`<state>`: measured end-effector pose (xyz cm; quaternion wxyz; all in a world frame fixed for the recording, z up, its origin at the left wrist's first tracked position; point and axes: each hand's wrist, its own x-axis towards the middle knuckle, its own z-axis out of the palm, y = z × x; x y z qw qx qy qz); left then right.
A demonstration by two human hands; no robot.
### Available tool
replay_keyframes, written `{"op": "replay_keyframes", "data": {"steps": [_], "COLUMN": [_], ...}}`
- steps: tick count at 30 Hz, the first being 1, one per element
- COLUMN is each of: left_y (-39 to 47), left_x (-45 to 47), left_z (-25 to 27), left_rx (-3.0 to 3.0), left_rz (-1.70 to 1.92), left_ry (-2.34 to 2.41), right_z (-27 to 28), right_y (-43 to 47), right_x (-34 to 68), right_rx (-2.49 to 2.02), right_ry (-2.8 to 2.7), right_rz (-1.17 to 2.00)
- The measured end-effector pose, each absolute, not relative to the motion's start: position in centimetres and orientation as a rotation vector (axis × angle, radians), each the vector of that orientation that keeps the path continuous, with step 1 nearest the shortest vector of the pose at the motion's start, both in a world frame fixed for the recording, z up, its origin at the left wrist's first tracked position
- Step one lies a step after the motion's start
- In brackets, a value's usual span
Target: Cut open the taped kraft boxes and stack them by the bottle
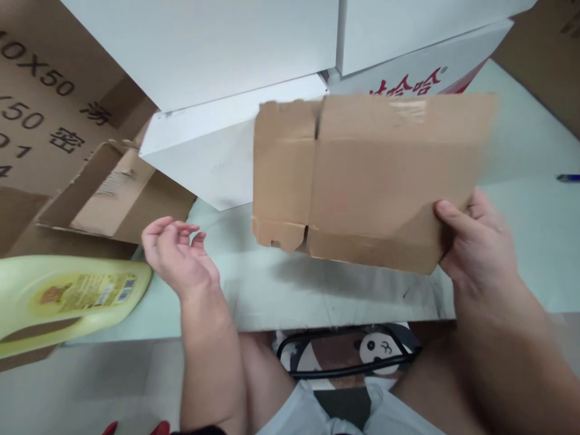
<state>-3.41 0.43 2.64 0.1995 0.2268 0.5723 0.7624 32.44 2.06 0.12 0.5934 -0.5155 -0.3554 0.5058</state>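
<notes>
My right hand [475,241] grips the lower right edge of a flat piece of brown cardboard [376,181], thumb on its near face. The cardboard is creased, with slots and short flaps at its left end, and is held up above the pale green tabletop [258,290]. To its left my left hand [181,248] is raised, palm turned up, with loosely curled fingers apart and nothing in them. Just beyond that hand sits an open cardboard box [158,208] with a piece of cardboard inside.
White boxes [203,48] are stacked at the back, one with red lettering. A yellow bottle [90,296] lies at the left edge, near a large printed carton [40,115]. A blue pen [568,178] lies far right. A stool with a panda picture [380,350] shows below the table edge.
</notes>
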Motion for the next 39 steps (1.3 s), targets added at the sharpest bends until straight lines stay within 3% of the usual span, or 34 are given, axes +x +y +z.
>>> {"op": "replay_keyframes", "data": {"steps": [7, 15, 21, 25, 28, 31, 35, 39], "left_y": [1.1, 0.4, 0.4, 1.0, 1.8, 2.2, 1.8, 1.4], "left_x": [-4.3, -3.6, -3.2, -3.2, -3.4, -3.3, -2.8, -2.7], "left_z": [1.6, 1.7, 0.2, -0.2, -0.2, -0.2, 0.1, 0.9], "left_rx": [0.632, 0.823, 0.986, 1.022, 1.038, 1.056, 1.026, 0.890], "left_rz": [2.112, 1.550, 1.429, 1.618, 1.860, 1.877, 1.867, 1.777], "left_ry": [1.576, 1.208, 1.314, 1.343, 1.291, 1.282, 1.290, 1.337], "right_z": [-1.2, -2.9, -3.1, -1.7, -0.4, -0.5, -1.7, -1.2], "right_y": [3.0, 3.0, 2.5, 1.8, 1.7, 1.7, 1.6, 1.2], "right_x": [32.9, 32.7, 32.2, 32.2, 32.5, 32.7, 33.2, 35.2], "right_rx": [-1.055, -1.060, -1.018, -0.894, -0.645, -0.625, -0.923, -0.914], "right_ry": [-0.839, -0.920, -1.025, -1.357, -1.639, -1.717, -1.540, -1.060], "right_rz": [0.898, 1.202, 1.144, 0.958, 0.933, 0.946, 0.896, 0.693]}}
